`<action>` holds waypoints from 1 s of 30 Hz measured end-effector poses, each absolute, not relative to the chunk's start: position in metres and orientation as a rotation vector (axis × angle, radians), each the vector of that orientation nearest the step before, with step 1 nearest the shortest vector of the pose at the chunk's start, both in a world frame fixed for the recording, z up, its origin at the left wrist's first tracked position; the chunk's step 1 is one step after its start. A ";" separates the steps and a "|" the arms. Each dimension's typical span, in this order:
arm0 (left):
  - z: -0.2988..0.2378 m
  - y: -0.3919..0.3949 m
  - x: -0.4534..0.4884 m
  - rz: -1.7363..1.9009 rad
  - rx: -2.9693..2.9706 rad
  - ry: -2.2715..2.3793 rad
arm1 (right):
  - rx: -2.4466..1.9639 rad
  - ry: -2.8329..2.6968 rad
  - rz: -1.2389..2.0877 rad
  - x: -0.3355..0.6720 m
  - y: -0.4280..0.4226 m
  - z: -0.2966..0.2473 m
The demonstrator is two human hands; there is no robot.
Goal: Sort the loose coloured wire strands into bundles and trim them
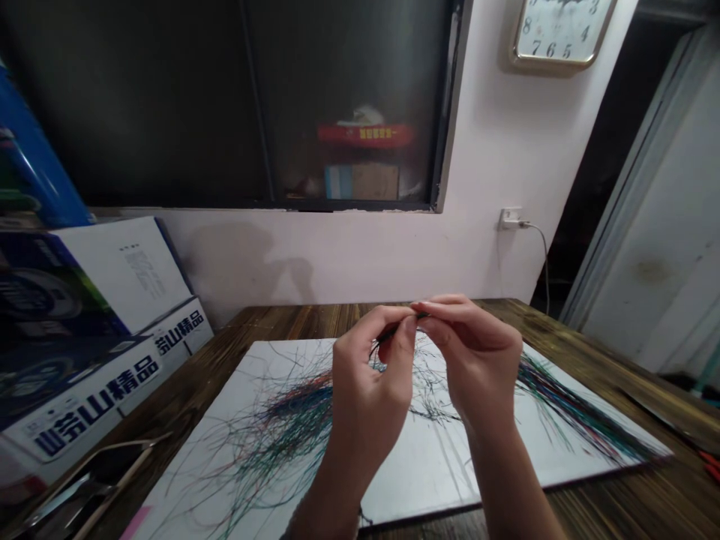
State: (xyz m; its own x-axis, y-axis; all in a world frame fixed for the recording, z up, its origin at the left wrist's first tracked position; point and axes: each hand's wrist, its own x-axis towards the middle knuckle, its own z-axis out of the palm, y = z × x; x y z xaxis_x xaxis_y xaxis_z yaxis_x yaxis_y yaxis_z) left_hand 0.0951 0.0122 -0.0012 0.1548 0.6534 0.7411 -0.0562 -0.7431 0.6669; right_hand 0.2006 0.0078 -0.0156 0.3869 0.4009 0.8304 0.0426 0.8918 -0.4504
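Thin dark wires [394,333] — pinched between both hands [478,360], long axis slanting up-right

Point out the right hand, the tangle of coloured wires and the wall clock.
right hand [478,360], head view, back of the hand.
tangle of coloured wires [295,401], head view, its densest part.
wall clock [559,30], head view, the dial.

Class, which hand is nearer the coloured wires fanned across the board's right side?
Right hand: just left of the coloured wires. Left hand: farther left, past the right hand; both pinch a wire bundle.
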 end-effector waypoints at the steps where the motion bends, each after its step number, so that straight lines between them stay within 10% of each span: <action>1: -0.001 0.012 0.095 1.640 1.887 0.579 | -0.427 -1.164 0.268 0.202 0.009 -0.015; 30: 0.003 0.004 0.098 1.756 1.555 0.537 | -0.570 -1.344 0.023 0.190 -0.008 -0.016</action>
